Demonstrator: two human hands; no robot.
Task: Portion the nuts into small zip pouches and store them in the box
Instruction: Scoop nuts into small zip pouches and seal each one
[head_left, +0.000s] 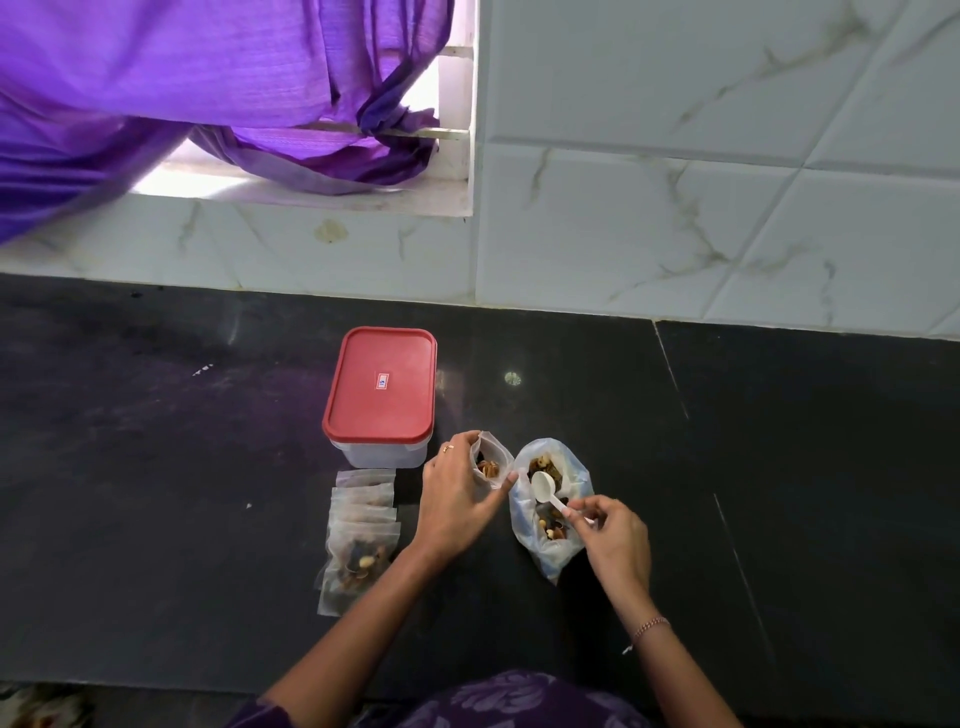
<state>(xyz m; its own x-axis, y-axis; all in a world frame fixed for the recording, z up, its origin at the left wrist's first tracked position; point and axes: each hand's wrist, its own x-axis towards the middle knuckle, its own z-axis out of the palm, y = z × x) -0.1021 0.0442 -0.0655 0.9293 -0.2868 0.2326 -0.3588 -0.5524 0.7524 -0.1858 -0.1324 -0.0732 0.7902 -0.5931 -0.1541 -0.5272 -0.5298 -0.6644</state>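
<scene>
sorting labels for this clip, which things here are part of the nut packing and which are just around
Part of the job:
left hand holding open small pouch
right hand holding white spoon
big nut bag
filled pouches
red-lidded box

Just around:
purple curtain
tiled wall
black counter

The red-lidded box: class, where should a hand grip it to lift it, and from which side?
Grip the box from above, fingers across its narrow width, clasping the clear walls just under the red lid rim. Its left and right sides are free, while pouches crowd the near end. Probably safer than lifting by the lid.
</scene>
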